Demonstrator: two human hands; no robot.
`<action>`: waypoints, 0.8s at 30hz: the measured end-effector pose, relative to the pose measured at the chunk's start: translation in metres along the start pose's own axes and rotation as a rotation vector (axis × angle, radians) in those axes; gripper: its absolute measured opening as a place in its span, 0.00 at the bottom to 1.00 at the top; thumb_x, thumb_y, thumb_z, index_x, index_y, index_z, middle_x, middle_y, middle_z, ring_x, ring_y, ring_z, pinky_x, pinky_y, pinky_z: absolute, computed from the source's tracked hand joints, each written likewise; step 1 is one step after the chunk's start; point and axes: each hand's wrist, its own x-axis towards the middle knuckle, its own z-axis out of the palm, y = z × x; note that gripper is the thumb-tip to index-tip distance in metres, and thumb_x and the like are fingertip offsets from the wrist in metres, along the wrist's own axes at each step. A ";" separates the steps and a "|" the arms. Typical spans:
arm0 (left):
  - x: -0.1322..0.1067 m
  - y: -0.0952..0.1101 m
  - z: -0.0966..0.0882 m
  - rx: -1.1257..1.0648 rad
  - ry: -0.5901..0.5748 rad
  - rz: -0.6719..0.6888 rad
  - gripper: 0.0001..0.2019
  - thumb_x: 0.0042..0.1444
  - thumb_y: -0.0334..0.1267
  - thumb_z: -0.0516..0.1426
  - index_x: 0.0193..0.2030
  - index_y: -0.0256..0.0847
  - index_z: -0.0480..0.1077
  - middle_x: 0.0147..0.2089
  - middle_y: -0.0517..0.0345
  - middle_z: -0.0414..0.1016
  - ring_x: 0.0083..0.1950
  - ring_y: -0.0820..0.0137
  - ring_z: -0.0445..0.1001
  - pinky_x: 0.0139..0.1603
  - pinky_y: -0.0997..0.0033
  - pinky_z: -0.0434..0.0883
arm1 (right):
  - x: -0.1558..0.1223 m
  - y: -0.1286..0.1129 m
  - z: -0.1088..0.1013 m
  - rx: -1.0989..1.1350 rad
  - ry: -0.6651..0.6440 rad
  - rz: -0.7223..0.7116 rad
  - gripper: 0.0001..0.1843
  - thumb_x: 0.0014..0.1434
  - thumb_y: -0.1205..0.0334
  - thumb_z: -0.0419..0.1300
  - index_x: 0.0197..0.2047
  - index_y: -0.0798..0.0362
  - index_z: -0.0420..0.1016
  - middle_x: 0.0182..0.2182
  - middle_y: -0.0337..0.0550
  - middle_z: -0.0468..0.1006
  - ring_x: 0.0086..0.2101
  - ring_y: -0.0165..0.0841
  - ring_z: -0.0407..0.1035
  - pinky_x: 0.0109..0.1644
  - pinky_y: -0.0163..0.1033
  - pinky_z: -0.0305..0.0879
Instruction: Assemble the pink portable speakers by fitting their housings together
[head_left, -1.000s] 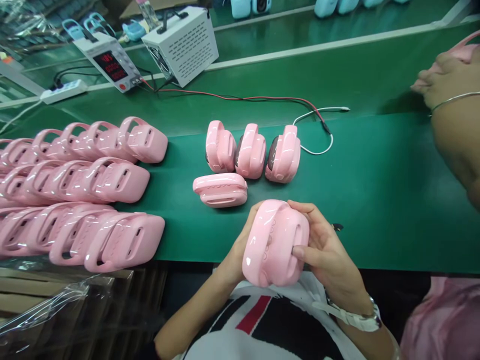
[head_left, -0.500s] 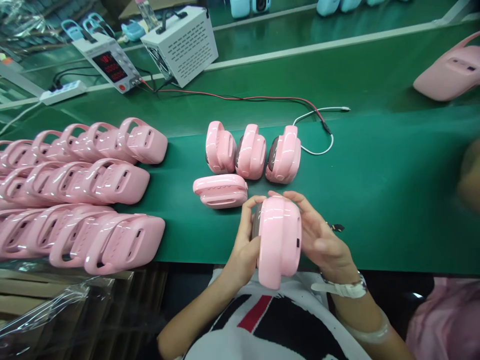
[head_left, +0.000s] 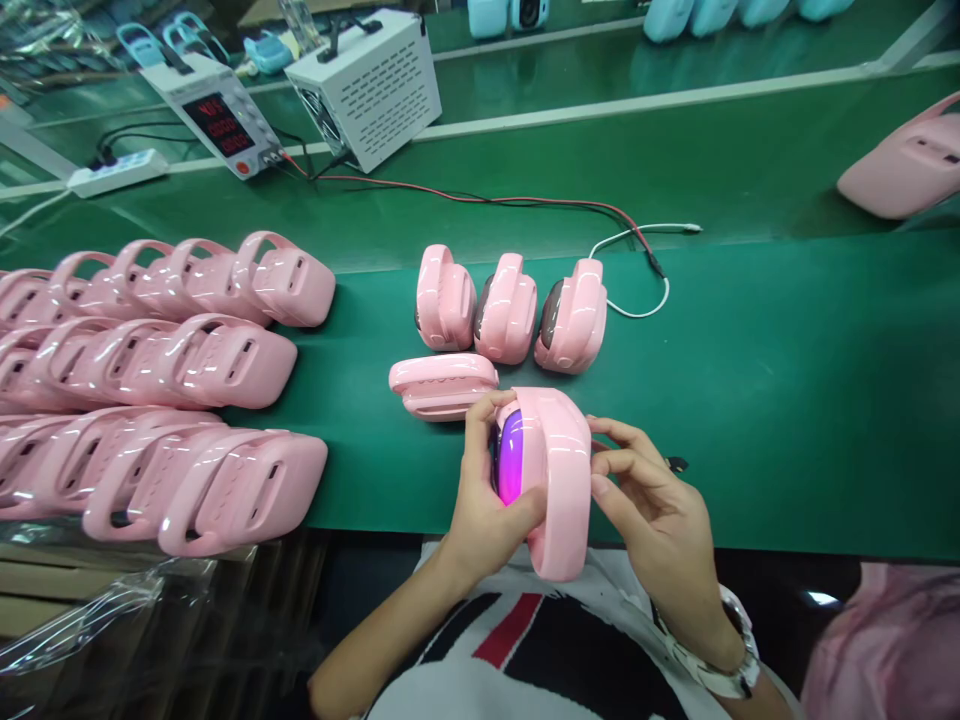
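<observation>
Gripping a glossy pink plastic handled unit [head_left: 555,490] just above the near edge of the green-matted workbench [head_left: 787,400], the left hand [head_left: 487,495] has its fingers curled over the casing's upper left side and its thumb laid across the bottom of the rounded face, which glows magenta [head_left: 511,458]. The right hand [head_left: 652,515] meets the same unit from the other side, its fingers bent and the fingertips [head_left: 600,467] pinched against the right edge of the casing; a white wristwatch [head_left: 720,665] sits on that wrist. The unit is held upright, close to the person's chest. Just beyond the left hand's knuckles lies a matching pink unit flat on its side [head_left: 442,385], and behind it three more pink units [head_left: 510,308] stand in a row. Overlapping rows of pink units [head_left: 187,400] fill the left of the bench. Farther back are a white looped cable [head_left: 637,275], red and black leads [head_left: 487,197], a white vented metal box [head_left: 367,85] and a bench power supply with red digits [head_left: 214,120].
</observation>
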 end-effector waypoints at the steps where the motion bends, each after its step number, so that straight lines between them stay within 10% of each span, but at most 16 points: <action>1: 0.000 -0.001 -0.001 -0.010 -0.009 -0.012 0.32 0.47 0.31 0.64 0.59 0.52 0.61 0.57 0.58 0.66 0.56 0.62 0.67 0.59 0.66 0.65 | 0.001 0.001 -0.001 -0.005 0.002 0.000 0.10 0.60 0.58 0.64 0.28 0.49 0.77 0.49 0.49 0.77 0.55 0.47 0.69 0.55 0.50 0.67; 12: 0.005 0.000 0.000 -0.114 -0.080 -0.235 0.32 0.46 0.35 0.62 0.59 0.51 0.58 0.49 0.60 0.67 0.45 0.66 0.69 0.49 0.67 0.68 | 0.005 0.053 -0.076 -0.492 0.347 0.017 0.13 0.53 0.49 0.68 0.27 0.49 0.80 0.43 0.49 0.78 0.49 0.51 0.70 0.57 0.60 0.58; 15: 0.006 0.003 0.007 -0.142 -0.059 -0.310 0.31 0.47 0.35 0.61 0.58 0.49 0.58 0.56 0.57 0.65 0.52 0.63 0.68 0.55 0.64 0.66 | -0.003 0.039 -0.065 -0.411 0.349 -0.067 0.15 0.56 0.54 0.68 0.22 0.49 0.73 0.38 0.47 0.78 0.45 0.46 0.71 0.50 0.53 0.63; 19: 0.004 -0.001 0.017 -0.127 -0.075 -0.334 0.34 0.50 0.40 0.64 0.61 0.46 0.55 0.63 0.50 0.63 0.62 0.58 0.65 0.65 0.57 0.61 | -0.012 0.006 -0.031 -0.182 0.004 -0.203 0.05 0.57 0.58 0.67 0.31 0.48 0.78 0.30 0.44 0.77 0.30 0.37 0.71 0.31 0.40 0.66; 24: -0.003 0.012 0.000 -0.040 -0.246 -0.296 0.36 0.59 0.50 0.60 0.71 0.46 0.52 0.72 0.48 0.58 0.69 0.55 0.61 0.69 0.52 0.59 | -0.007 -0.010 -0.017 -0.263 -0.034 -0.018 0.09 0.52 0.54 0.71 0.32 0.49 0.81 0.27 0.43 0.81 0.24 0.36 0.74 0.22 0.35 0.67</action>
